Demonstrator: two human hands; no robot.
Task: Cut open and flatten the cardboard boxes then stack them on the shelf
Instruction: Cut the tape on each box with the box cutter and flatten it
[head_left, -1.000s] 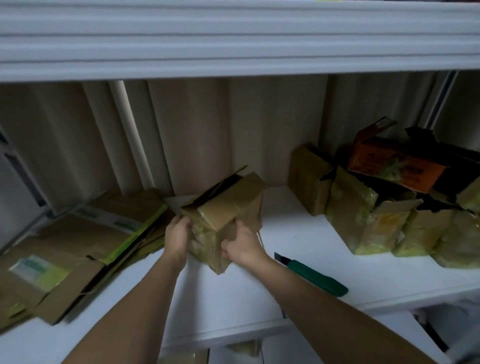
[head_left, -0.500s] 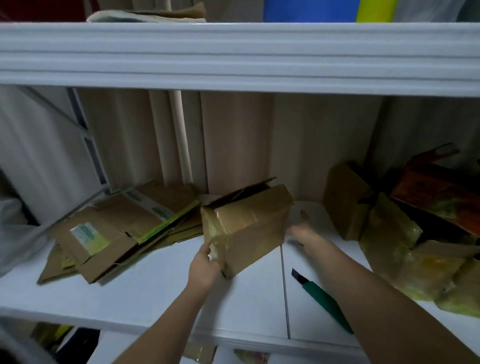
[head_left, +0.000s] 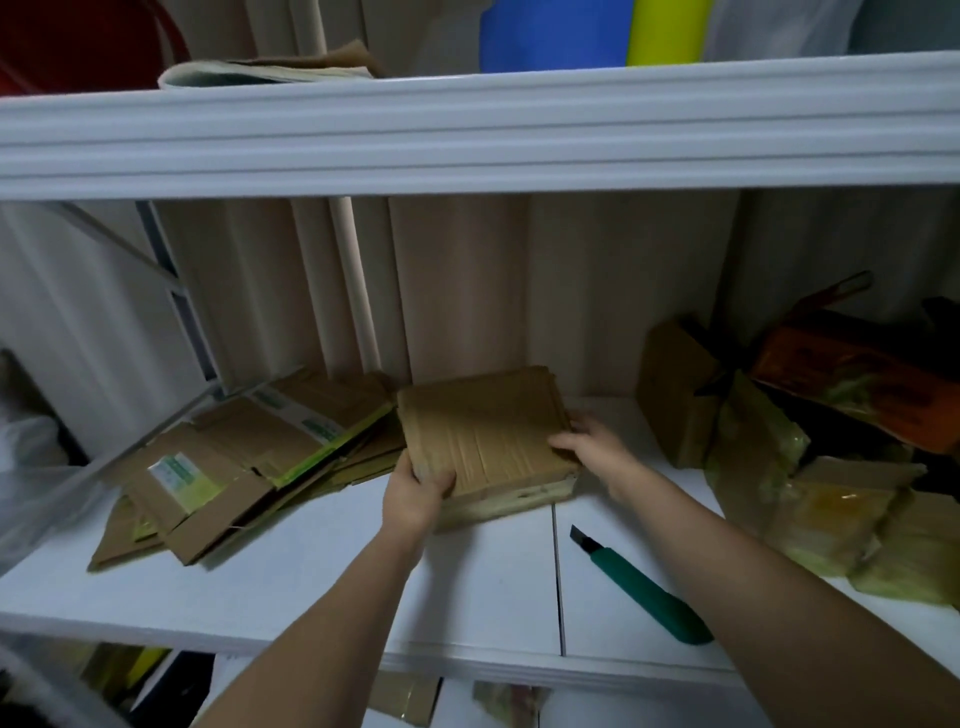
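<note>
Cardboard is lying almost flat in the middle of the white shelf (head_left: 291, 587), near the back wall. This squashed box (head_left: 483, 436) is sitting between the person's two hands, so both hands are right at it and neither one is nearer. The left hand (head_left: 415, 493) is gripping the front left corner, with its fingers curled over the top. The right hand (head_left: 597, 449) is touching the right edge with its fingers mostly straight, pushing rather than grabbing. The box is lying with its long side going left to right, and its open, layered edge is facing the front edge of the shelf. Just beside it on the left, touching or nearly touching, the pile of flat boxes (head_left: 244, 462) is spreading toward the left end of the shelf. I think the box is going there next, so it needs to slide left. The green knife (head_left: 644, 592) is lying by the front edge, close under the right arm, with its blade pointing toward the box. Uncut boxes (head_left: 810, 457) are waiting at the right end.
</note>
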